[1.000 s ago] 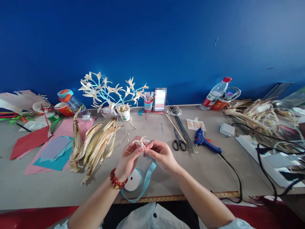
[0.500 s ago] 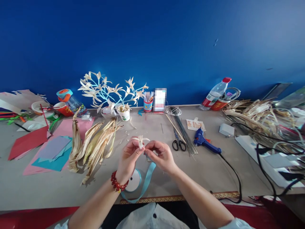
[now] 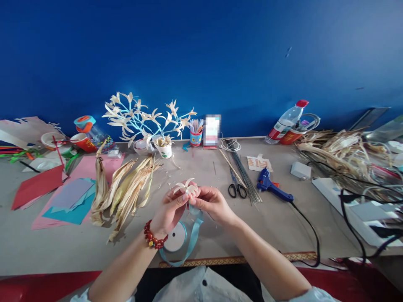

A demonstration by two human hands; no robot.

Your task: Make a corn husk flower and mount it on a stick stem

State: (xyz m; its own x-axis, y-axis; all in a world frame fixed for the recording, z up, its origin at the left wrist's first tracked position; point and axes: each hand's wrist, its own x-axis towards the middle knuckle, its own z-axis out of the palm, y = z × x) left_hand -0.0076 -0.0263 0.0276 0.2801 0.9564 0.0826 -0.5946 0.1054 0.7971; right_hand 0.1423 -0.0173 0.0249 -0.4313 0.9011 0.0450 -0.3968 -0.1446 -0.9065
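Observation:
Between my two hands is a small cream corn-husk flower [image 3: 185, 186], its petals spread outward. My left hand [image 3: 171, 209] pinches the flower near its base. Close beside it, my right hand [image 3: 214, 205] is closed with thumb and forefinger pressed on the end of a light blue ribbon [image 3: 195, 233] just under the petals. The ribbon hangs down and loops back to a white spool [image 3: 175, 237] lying by my left wrist. My fingers cover the flower's base, so any stem there is hidden.
Dried husks [image 3: 132, 188] and coloured paper [image 3: 72, 197] lie to the left. Finished husk flowers [image 3: 147, 115] stand in cups behind. Right of my hands are scissors [image 3: 236, 189], thin wires [image 3: 247, 180] and a corded blue glue gun [image 3: 272, 187].
The flower has turned so its petals now open upward and to the left. My right hand has drawn closer to my left, and the ribbon has shifted slightly left.

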